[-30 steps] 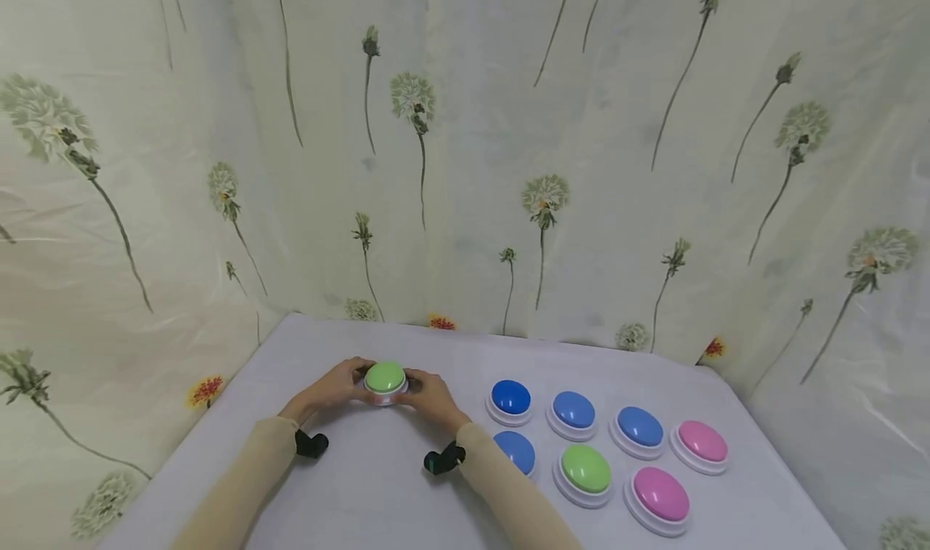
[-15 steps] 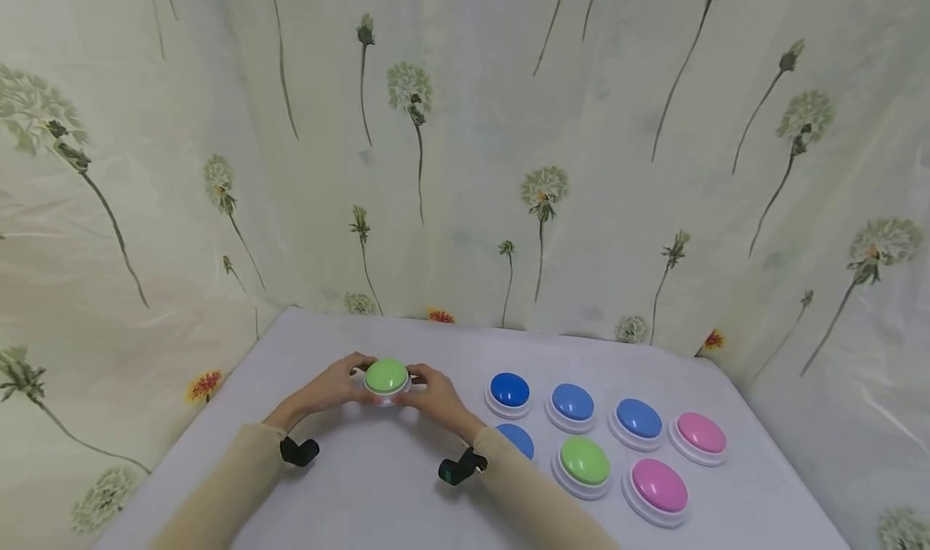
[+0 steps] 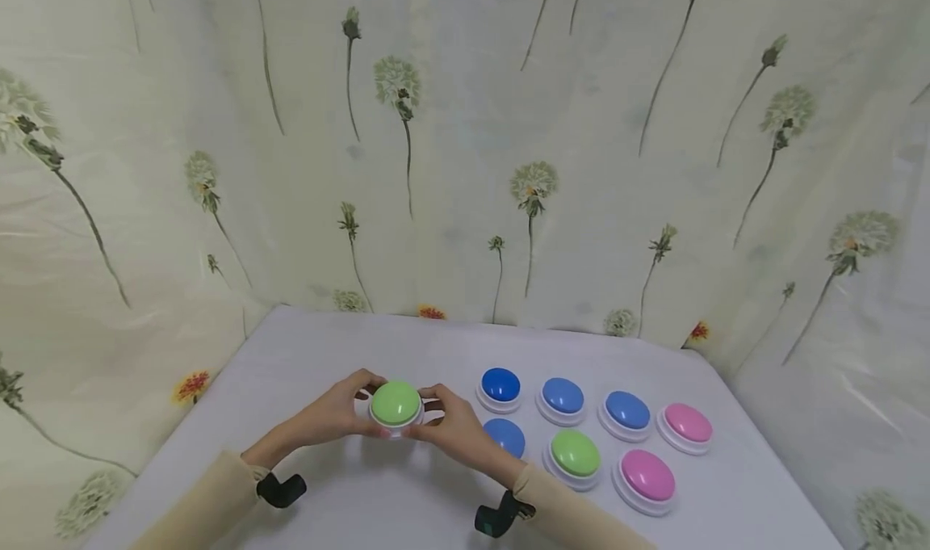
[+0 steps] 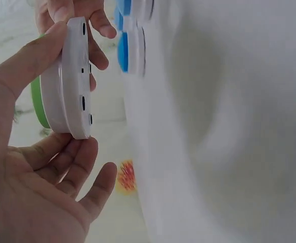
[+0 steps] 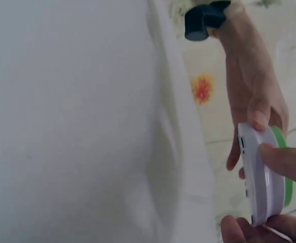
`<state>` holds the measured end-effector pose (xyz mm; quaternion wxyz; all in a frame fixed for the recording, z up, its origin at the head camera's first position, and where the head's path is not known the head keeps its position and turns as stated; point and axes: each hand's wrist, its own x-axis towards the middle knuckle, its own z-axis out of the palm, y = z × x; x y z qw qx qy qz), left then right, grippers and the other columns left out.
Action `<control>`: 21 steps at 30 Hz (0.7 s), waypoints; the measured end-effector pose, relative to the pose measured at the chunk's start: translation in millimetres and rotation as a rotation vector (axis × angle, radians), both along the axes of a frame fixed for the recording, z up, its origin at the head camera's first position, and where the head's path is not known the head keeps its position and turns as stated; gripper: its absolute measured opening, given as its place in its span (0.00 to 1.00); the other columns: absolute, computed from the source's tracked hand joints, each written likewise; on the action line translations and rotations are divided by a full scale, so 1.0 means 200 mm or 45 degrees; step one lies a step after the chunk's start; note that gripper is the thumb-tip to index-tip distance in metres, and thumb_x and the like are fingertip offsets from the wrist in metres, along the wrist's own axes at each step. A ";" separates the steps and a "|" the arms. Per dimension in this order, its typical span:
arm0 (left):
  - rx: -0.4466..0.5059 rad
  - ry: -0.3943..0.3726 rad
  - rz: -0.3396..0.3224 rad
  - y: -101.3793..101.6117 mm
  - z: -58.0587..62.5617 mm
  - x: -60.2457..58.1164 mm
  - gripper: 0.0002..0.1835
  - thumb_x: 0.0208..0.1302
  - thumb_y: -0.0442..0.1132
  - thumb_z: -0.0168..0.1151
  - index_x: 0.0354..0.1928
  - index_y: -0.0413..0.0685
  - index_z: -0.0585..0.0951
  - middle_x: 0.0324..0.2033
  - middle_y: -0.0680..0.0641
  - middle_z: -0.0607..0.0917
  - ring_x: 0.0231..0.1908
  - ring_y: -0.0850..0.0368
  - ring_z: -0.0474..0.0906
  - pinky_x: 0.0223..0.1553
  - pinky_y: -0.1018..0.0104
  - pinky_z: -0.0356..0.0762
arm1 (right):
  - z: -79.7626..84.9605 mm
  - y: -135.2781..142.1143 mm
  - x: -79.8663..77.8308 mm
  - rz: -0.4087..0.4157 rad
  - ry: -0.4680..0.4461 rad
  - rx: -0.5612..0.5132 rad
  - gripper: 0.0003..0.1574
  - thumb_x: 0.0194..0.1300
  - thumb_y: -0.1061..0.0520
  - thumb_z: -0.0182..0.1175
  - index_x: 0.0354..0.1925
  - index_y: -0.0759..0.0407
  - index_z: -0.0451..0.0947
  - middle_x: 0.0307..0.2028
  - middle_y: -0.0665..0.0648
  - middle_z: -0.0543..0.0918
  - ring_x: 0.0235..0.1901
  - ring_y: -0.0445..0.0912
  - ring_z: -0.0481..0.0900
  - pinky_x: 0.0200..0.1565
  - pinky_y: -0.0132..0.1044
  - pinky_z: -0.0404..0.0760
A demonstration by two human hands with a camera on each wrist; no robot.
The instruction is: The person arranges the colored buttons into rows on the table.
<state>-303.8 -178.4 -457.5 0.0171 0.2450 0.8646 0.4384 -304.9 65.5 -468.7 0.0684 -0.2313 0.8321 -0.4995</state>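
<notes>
Both hands hold a green-domed push button [image 3: 395,403] with a white round base, lifted over the white table. My left hand [image 3: 336,411] grips its left side, thumb along the near side and fingers round the far side. On the opposite side my right hand [image 3: 465,433] grips the base the same way. Dark slots and small holes show on the underside of the white base [image 4: 77,81] in the left wrist view. From the right wrist, the green dome [image 5: 288,190] faces away from the table, partly hidden by the thumb.
To the right, several more buttons stand in two rows on the table [image 3: 305,340]: a dark blue one [image 3: 500,384], lighter blue ones [image 3: 563,395], another green one [image 3: 576,453] and pink ones [image 3: 648,475]. The right arm is close to the nearer blue button [image 3: 504,437]. A flower-print curtain [image 3: 450,130] hangs behind.
Both hands have raised the green button off the table and brought it nearer, keeping their grip. The forearms have spread apart. The other buttons keep their places; the head view has shifted slightly.
</notes>
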 end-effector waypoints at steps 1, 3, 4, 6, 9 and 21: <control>0.009 0.002 -0.011 0.02 0.01 0.02 0.39 0.43 0.54 0.78 0.57 0.53 0.72 0.53 0.54 0.77 0.53 0.54 0.72 0.58 0.46 0.68 | 0.01 0.02 0.03 -0.003 0.004 -0.008 0.36 0.53 0.45 0.72 0.56 0.54 0.70 0.55 0.53 0.77 0.53 0.48 0.78 0.48 0.35 0.83; 0.020 0.003 -0.035 0.05 0.03 0.07 0.39 0.42 0.55 0.78 0.57 0.53 0.72 0.53 0.55 0.77 0.53 0.54 0.71 0.58 0.45 0.67 | 0.03 0.05 0.08 -0.008 0.013 -0.015 0.36 0.52 0.45 0.72 0.55 0.54 0.70 0.55 0.54 0.77 0.53 0.49 0.78 0.47 0.35 0.83; 0.024 -0.002 -0.045 0.07 0.04 0.09 0.39 0.42 0.55 0.78 0.56 0.54 0.72 0.53 0.55 0.77 0.53 0.54 0.71 0.58 0.44 0.67 | 0.03 0.07 0.11 -0.014 0.019 -0.016 0.36 0.52 0.45 0.73 0.55 0.54 0.71 0.55 0.54 0.77 0.53 0.49 0.79 0.47 0.34 0.83; 0.025 -0.004 -0.062 0.12 0.05 0.14 0.39 0.42 0.56 0.78 0.56 0.55 0.72 0.52 0.57 0.77 0.53 0.55 0.71 0.58 0.44 0.67 | 0.05 0.11 0.16 -0.029 0.022 -0.019 0.36 0.51 0.46 0.74 0.54 0.55 0.71 0.55 0.54 0.78 0.52 0.50 0.79 0.46 0.34 0.83; 0.031 0.004 -0.082 0.17 0.08 0.20 0.39 0.41 0.57 0.78 0.56 0.57 0.73 0.51 0.59 0.76 0.53 0.56 0.71 0.57 0.45 0.69 | 0.08 0.17 0.24 -0.042 0.014 -0.005 0.37 0.49 0.46 0.74 0.53 0.55 0.71 0.54 0.54 0.78 0.50 0.48 0.79 0.44 0.32 0.83; -0.076 0.155 -0.275 0.41 0.14 0.41 0.39 0.44 0.58 0.76 0.60 0.58 0.74 0.50 0.62 0.74 0.49 0.68 0.72 0.54 0.60 0.77 | 0.15 0.43 0.51 0.006 -0.032 0.107 0.43 0.51 0.41 0.72 0.63 0.48 0.68 0.51 0.53 0.72 0.44 0.41 0.76 0.44 0.31 0.82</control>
